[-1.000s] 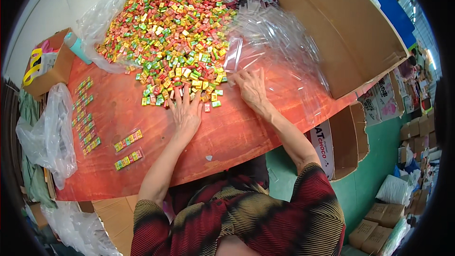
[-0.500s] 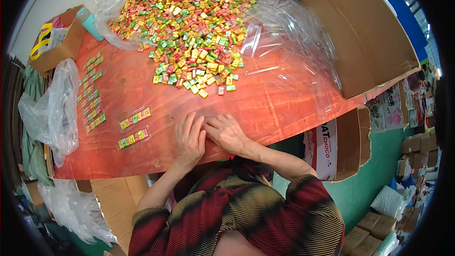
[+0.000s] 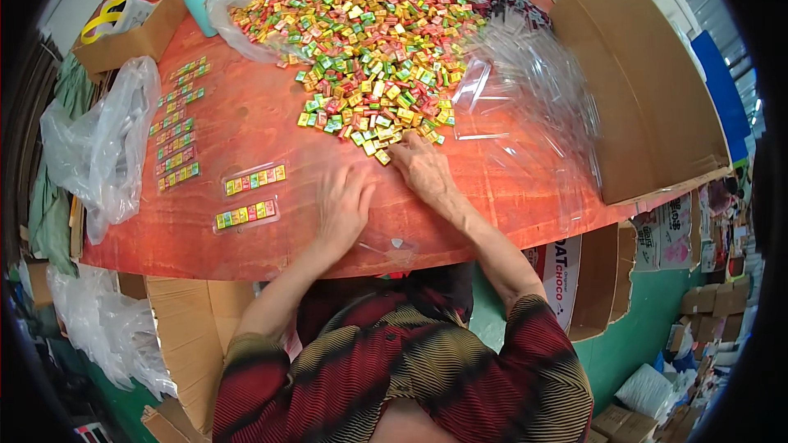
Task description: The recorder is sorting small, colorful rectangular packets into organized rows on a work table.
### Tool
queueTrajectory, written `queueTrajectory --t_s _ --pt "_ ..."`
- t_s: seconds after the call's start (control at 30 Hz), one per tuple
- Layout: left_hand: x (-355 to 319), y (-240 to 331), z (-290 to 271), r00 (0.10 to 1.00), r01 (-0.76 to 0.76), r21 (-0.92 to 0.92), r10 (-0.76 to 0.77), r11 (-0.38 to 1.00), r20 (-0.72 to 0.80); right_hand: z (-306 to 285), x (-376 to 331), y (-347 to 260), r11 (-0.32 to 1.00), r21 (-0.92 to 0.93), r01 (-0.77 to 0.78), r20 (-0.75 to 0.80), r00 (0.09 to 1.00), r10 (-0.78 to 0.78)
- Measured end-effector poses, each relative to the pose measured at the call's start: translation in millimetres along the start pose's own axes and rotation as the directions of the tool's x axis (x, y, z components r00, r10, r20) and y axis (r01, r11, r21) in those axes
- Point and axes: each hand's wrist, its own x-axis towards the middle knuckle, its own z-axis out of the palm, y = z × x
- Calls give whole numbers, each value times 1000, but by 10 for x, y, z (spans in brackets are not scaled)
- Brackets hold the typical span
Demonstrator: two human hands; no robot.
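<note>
My right hand (image 3: 425, 169) reaches to the near edge of a large heap of small wrapped candies (image 3: 386, 74) in red, yellow and green. Its fingers are bent and closed on a small candy there, partly hidden by the fingers. My left hand (image 3: 343, 209), smeared by motion, hovers over or rests on the table with its fingers apart and nothing visible in them. A clear plastic tray (image 3: 392, 253) lies near the table's front edge, between my forearms. Left of my left hand are two clear trays, a farther one (image 3: 254, 180) and a nearer one (image 3: 246, 215), each holding a row of candies.
Several more filled trays (image 3: 176, 141) lie in a column at the left. A pile of clear plastic trays (image 3: 533, 74) stands beside a large cardboard box (image 3: 648, 90) at the right. At the back left are a turquoise bottle (image 3: 196, 4) and a small cardboard box (image 3: 135, 45).
My right hand has moved forward from the table's front to the candy heap. My left hand has drawn apart from it, uncovering the clear tray. The whole view has shifted.
</note>
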Motion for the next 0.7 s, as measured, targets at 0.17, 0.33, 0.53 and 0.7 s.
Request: queueTrajectory --t_s 0.17,0.33,0.53,0.7 --pt "448 -267 276 974 -47 118 20 992 224 194 31 -183 1000 -4 -31 122 992 31" --pt "208 -313 351 989 -134 79 129 988 66 170 -76 -188 986 104 -134 127 985 120" --pt "115 -261 240 994 -37 10 36 999 107 134 -8 -187 962 127 -242 337 923 188" --pt "130 -315 166 976 52 -13 -48 999 212 -97 199 -228 936 255 -241 362 922 139"
